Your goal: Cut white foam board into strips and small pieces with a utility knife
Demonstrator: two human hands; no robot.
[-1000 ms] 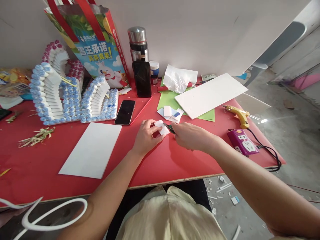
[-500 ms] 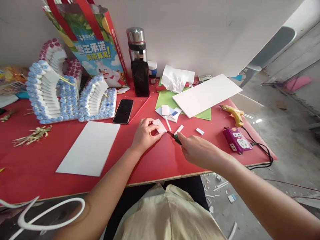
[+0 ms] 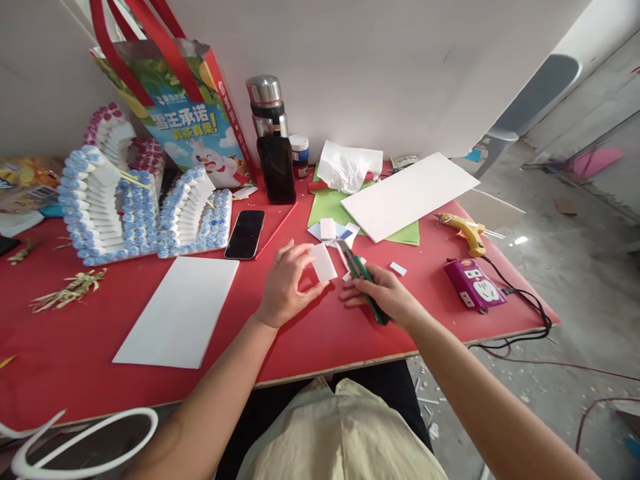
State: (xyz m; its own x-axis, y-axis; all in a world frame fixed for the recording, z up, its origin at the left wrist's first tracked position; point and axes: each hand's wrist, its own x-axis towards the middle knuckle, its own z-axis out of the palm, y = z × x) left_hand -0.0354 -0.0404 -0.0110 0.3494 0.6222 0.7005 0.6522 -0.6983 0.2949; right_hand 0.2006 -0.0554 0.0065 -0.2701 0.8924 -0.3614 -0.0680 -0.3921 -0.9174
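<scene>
My left hand pinches a small white foam piece between thumb and fingers, lifted a little above the red table. Just right of it, my right hand is closed round a green utility knife, its blade pointing up and away beside the foam piece. Small white offcuts lie on the table close to the knife. A few cut white and blue squares are stacked just beyond both hands.
A white foam sheet lies left, another on green paper at back right. A phone, bottle-cap model, printed bag, flask, glue gun and purple power strip stand around.
My right hand drew the knife away to the right, then came back beside the foam piece with the blade up. My left hand raised and tilted the piece. Offcuts appeared on the table.
</scene>
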